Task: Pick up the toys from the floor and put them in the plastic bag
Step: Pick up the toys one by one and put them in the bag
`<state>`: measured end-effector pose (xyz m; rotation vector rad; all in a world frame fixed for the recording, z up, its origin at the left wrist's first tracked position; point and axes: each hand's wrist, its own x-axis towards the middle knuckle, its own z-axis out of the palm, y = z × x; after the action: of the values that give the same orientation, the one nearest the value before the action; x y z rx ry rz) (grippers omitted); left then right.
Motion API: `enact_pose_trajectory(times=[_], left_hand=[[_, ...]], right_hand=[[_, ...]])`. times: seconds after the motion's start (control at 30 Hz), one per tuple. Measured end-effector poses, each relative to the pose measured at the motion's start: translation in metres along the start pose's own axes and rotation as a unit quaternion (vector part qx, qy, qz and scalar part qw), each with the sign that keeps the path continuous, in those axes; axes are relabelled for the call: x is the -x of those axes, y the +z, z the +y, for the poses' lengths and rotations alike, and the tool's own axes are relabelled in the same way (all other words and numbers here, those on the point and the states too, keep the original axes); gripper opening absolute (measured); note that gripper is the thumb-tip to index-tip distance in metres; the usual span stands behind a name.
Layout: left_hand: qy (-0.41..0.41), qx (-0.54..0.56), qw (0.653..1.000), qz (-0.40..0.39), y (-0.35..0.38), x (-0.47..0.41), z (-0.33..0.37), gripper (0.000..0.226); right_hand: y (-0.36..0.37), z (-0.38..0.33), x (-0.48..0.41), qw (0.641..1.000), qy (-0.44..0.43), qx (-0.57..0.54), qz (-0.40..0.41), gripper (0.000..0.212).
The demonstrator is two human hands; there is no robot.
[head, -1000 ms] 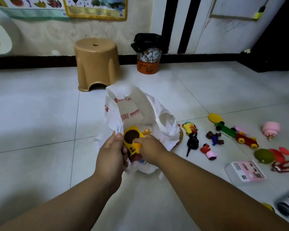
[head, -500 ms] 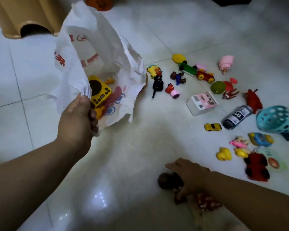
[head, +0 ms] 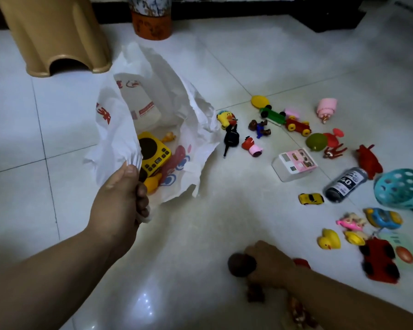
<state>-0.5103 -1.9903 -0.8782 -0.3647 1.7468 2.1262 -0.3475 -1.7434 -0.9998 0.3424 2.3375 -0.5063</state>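
Toys strewn over glossy white floor tiles (head: 200,234), head view: your left hand (head: 119,198) pinches the gathered rim of the thin, crinkled white plastic bag (head: 119,120), printed in red, and holds its mouth up and open. Inside the bag lie a boxy yellow toy player (head: 154,151) with a dark round disc and, beside it, a small orange figure (head: 168,136). Your right hand (head: 270,265), low, well to the right of the bag and nearer you, has its fingers curled over a brown-headed doll (head: 241,265). The round dark head sticks out on the side facing the bag, while the body under the palm is blurred and hard to read.

The step in hand looks like the pick-up of this doll, and the task seems at an early stage, since most toys lie on the tiles right of the bag. The next move calls for a lift clear of the floor and a carry leftward to the bag's mouth. Your left hand should hold that mouth wide, because the film is limp and could fold shut.

Right of the bag lie hard moulded pieces: a pink-and-white box toy (head: 295,163), a small yellow car (head: 311,198), a smooth rubbery yellow duck (head: 329,239), a black cylindrical can (head: 346,183) and a teal ball (head: 401,189) pierced with round holes. Behind the bag stands a tan plastic stool (head: 53,32).
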Motion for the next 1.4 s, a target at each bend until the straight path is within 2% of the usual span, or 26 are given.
enact_pose_trajectory(times=[0.1, 0.17, 0.23, 0.33, 0.4, 0.53, 0.6, 0.67, 0.73, 0.87, 0.93, 1.03, 1.13, 1.2, 1.27, 1.3, 1.33, 1.4], left_hand=[[0.004, 0.003, 1.0, 0.007, -0.002, 0.0, 0.004, 0.037], [0.007, -0.002, 1.0, 0.009, -0.003, 0.001, 0.008, 0.038], [0.01, 0.001, 1.0, 0.01, -0.003, 0.002, 0.011, 0.038], [0.017, 0.006, 1.0, 0.015, -0.006, 0.001, 0.014, 0.037], [0.021, 0.007, 1.0, 0.018, -0.006, 0.001, 0.015, 0.035], [0.032, 0.021, 0.999, 0.02, -0.006, -0.002, 0.017, 0.035], [0.027, 0.03, 0.999, 0.019, -0.008, -0.004, 0.018, 0.04], [0.023, 0.041, 0.999, 0.018, -0.011, -0.005, 0.022, 0.048], [0.028, 0.056, 0.998, 0.018, -0.012, -0.006, 0.026, 0.045], [0.037, 0.062, 0.997, 0.018, -0.014, -0.009, 0.029, 0.036], [0.031, 0.069, 0.997, 0.02, -0.015, -0.01, 0.029, 0.036], [0.026, 0.071, 0.997, 0.018, -0.015, -0.01, 0.026, 0.034], [0.027, 0.071, 0.997, 0.008, -0.015, -0.009, 0.022, 0.035], [0.023, 0.068, 0.997, 0.003, -0.014, -0.01, 0.019, 0.035], [0.015, 0.068, 0.998, 0.004, -0.015, -0.011, 0.016, 0.033], [0.013, 0.07, 0.997, 0.004, -0.015, -0.012, 0.015, 0.031], [0.012, 0.071, 0.997, 0.003, -0.015, -0.012, 0.014, 0.03], [0.013, 0.071, 0.997, 0.001, -0.014, -0.013, 0.013, 0.031]], right_hand=[[-0.036, -0.012, 0.006, 0.984, 0.054, -0.156, -0.059, 0.036], [-0.066, -0.026, 0.013, 0.957, 0.07, -0.269, -0.086, 0.042], [-0.094, -0.049, 0.017, 0.91, 0.044, -0.399, -0.101, 0.031], [-0.133, -0.101, 0.01, 0.815, -0.009, -0.569, -0.104, 0.025], [-0.155, -0.141, -0.003, 0.765, -0.012, -0.636, -0.104, 0.029], [-0.174, -0.217, -0.057, 0.667, 0.042, -0.739, -0.083, 0.027], [-0.172, -0.241, -0.088, 0.65, 0.073, -0.755, -0.039, 0.041], [-0.169, -0.253, -0.108, 0.664, 0.067, -0.744, -0.012, 0.046], [-0.166, -0.254, -0.115, 0.694, 0.038, -0.719, 0.023, 0.041], [-0.156, -0.233, -0.112, 0.772, -0.036, -0.62, 0.135, 0.044], [-0.15, -0.213, -0.093, 0.811, -0.076, -0.552, 0.178, 0.041], [-0.13, -0.168, -0.05, 0.855, -0.121, -0.456, 0.213, 0.021], [-0.089, -0.113, -0.018, 0.937, -0.114, -0.255, 0.208, 0.017], [-0.058, -0.08, -0.009, 0.985, -0.079, -0.102, 0.117, 0.039], [-0.028, -0.056, -0.004, 0.999, -0.038, 0.0, -0.002, 0.079], [-0.013, -0.048, -0.003, 0.999, -0.015, 0.03, -0.032, 0.095], [-0.001, -0.044, 0.0, 0.998, 0.008, 0.049, -0.04, 0.103], [0.022, -0.042, 0.001, 0.998, 0.051, 0.046, -0.011, 0.106]])
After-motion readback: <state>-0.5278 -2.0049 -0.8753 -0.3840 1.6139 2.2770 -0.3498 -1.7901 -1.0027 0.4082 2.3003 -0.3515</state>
